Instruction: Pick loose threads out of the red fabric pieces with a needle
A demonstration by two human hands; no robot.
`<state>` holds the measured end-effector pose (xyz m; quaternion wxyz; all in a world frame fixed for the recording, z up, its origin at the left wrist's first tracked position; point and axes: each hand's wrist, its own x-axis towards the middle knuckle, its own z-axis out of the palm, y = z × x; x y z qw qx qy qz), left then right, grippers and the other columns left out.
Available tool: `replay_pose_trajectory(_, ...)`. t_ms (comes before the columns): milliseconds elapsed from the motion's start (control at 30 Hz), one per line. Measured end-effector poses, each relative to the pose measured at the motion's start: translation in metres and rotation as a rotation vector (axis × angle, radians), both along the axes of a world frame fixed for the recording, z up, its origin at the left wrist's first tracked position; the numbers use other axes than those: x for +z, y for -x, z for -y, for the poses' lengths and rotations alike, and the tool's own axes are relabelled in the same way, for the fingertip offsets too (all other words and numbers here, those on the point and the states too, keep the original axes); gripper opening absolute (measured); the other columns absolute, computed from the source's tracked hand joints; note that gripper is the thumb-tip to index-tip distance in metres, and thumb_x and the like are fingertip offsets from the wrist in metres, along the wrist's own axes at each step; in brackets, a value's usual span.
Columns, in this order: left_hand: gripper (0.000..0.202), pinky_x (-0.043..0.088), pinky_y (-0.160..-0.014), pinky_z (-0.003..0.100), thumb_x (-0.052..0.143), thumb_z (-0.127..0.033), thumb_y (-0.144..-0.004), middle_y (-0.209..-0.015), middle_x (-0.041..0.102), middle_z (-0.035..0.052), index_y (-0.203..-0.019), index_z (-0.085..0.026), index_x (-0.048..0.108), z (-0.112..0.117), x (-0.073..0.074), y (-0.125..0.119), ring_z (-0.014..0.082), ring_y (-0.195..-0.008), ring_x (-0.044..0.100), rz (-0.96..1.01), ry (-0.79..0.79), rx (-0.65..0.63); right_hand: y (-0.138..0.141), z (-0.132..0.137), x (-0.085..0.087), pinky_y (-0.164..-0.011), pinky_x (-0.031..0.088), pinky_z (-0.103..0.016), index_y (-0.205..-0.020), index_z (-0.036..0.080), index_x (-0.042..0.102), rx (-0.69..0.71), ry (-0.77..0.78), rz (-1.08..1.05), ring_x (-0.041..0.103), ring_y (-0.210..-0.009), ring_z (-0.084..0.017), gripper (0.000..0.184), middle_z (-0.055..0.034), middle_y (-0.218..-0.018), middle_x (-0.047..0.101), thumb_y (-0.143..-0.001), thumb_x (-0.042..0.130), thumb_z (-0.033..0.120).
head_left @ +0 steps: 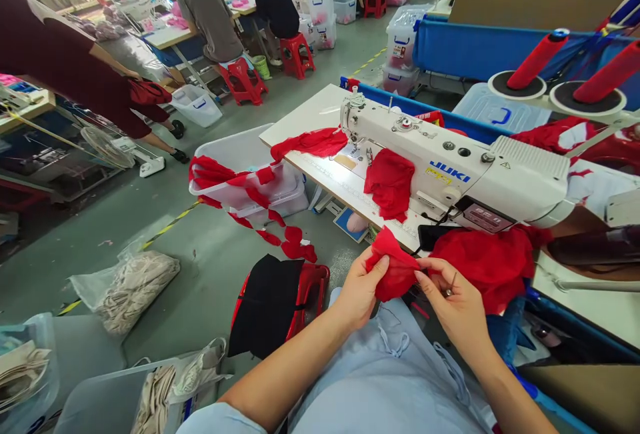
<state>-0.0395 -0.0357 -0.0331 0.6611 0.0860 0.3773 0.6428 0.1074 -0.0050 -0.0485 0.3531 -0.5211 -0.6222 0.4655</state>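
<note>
A piece of red fabric [393, 267] is held up between both hands above my lap. My left hand [363, 285] pinches its left side, thumb on top. At its right edge, the fingertips of my right hand [453, 297] grip the fabric; a ring shows on one finger. Just beyond is a white sewing machine [450, 167] on a white table. Another red fabric piece [390, 183] lies near its needle area, and a red strip [313, 144] trails across the table's left end. A larger heap of red fabric [490, 264] sits right of my right hand.
Left of the table, a clear plastic bin [235, 144] has linked red pieces hanging over its rim to the floor. A red stool [313, 291] with black cloth stands at my left. Red thread cones [540, 61] rise at right. Several people sit or stand farther back.
</note>
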Motion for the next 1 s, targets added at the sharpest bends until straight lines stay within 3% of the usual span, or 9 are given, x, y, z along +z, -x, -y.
replay_pose_trajectory(100,0.037,0.050,-0.085,0.031,0.081,-0.034,-0.069,-0.092,0.075,0.0041,-0.102,-0.020,0.071,0.000,-0.001,0.003,0.0201,-0.088,0.068,-0.022,0.010,-0.007,-0.001,-0.001,0.004,-0.057,0.040,-0.029,-0.103,0.022,0.068,-0.013,-0.030,0.010,0.042,-0.050,-0.013,0.027,0.0051,-0.059,0.046,-0.081,0.066,0.038)
replay_pose_trajectory(167,0.034,0.050,-0.078,0.028,0.079,-0.035,-0.071,-0.087,0.073,0.0029,-0.100,-0.019,0.071,-0.001,0.002,0.010,0.0168,-0.079,0.066,-0.087,0.012,-0.091,-0.003,-0.003,0.010,-0.063,0.043,-0.030,-0.106,0.024,0.068,-0.020,-0.073,-0.003,0.045,-0.053,-0.013,0.026,0.0017,-0.071,0.055,-0.083,0.065,0.036)
replay_pose_trajectory(267,0.023,0.045,-0.066,0.023,0.073,-0.035,-0.077,-0.073,0.066,0.0015,-0.087,-0.015,0.071,-0.008,0.019,0.029,0.0128,-0.066,0.057,-0.338,-0.110,-0.455,-0.006,-0.010,0.024,-0.063,0.045,-0.030,-0.112,0.027,0.067,0.011,-0.071,-0.069,0.046,-0.054,-0.011,0.031,-0.0031,-0.093,0.063,-0.083,0.065,0.037)
replay_pose_trajectory(333,0.018,0.041,-0.062,0.023,0.067,-0.033,-0.082,-0.071,0.062,0.0007,-0.081,-0.015,0.069,-0.018,0.032,0.042,0.0122,-0.064,0.052,-0.555,-0.284,-0.678,-0.007,-0.016,0.035,-0.054,0.042,-0.026,-0.115,0.027,0.066,0.091,0.063,-0.127,0.044,-0.051,-0.011,0.043,-0.0004,-0.079,0.064,-0.074,0.074,0.038)
replay_pose_trajectory(400,0.014,0.041,-0.066,0.024,0.060,-0.028,-0.085,-0.079,0.062,0.0017,-0.087,-0.016,0.067,-0.030,0.043,0.050,0.0137,-0.070,0.053,-0.690,-0.409,-0.769,-0.005,-0.019,0.044,-0.049,0.040,-0.023,-0.101,0.023,0.071,0.183,0.277,-0.217,0.047,-0.052,-0.012,0.042,0.0017,-0.064,0.061,-0.063,0.084,0.036)
replay_pose_trajectory(467,0.013,0.043,-0.070,0.025,0.058,-0.024,-0.085,-0.084,0.060,0.0020,-0.095,-0.017,0.063,-0.040,0.045,0.051,0.0149,-0.075,0.055,-0.764,-0.432,-0.726,0.000,-0.020,0.048,-0.048,0.042,-0.023,-0.079,0.019,0.072,0.213,0.431,-0.325,0.051,-0.054,-0.013,0.032,-0.0007,-0.062,0.063,-0.059,0.086,0.038)
replay_pose_trajectory(633,0.017,0.042,-0.087,0.031,0.059,-0.025,-0.085,-0.095,0.057,0.0040,-0.101,-0.020,0.055,-0.039,0.027,0.036,0.0183,-0.092,0.053,-1.086,-0.265,-0.049,0.007,-0.011,0.047,-0.036,0.023,-0.016,-0.078,0.018,0.069,0.066,0.429,-0.501,0.023,-0.040,-0.003,0.038,0.0054,-0.052,0.051,-0.064,0.081,0.051)
replay_pose_trajectory(833,0.019,0.042,-0.085,0.030,0.058,-0.037,-0.089,-0.096,0.058,0.0045,-0.092,-0.018,0.058,-0.014,0.022,0.015,0.0181,-0.091,0.054,-0.996,-0.359,-0.278,0.004,-0.006,0.046,-0.034,0.015,-0.015,-0.081,0.017,0.071,-0.070,0.391,-0.570,0.016,-0.038,-0.001,0.036,0.0069,-0.048,0.047,-0.064,0.083,0.046)
replay_pose_trajectory(1000,0.020,0.039,-0.068,0.025,0.048,-0.037,-0.093,-0.081,0.052,-0.0005,-0.085,-0.019,0.051,-0.015,0.029,0.011,0.0137,-0.074,0.047,-0.897,-0.248,-0.338,0.005,0.000,0.044,-0.046,0.042,-0.018,-0.085,0.019,0.073,-0.159,0.321,-0.554,0.045,-0.048,-0.007,0.030,0.0015,-0.063,0.062,-0.067,0.083,0.040)
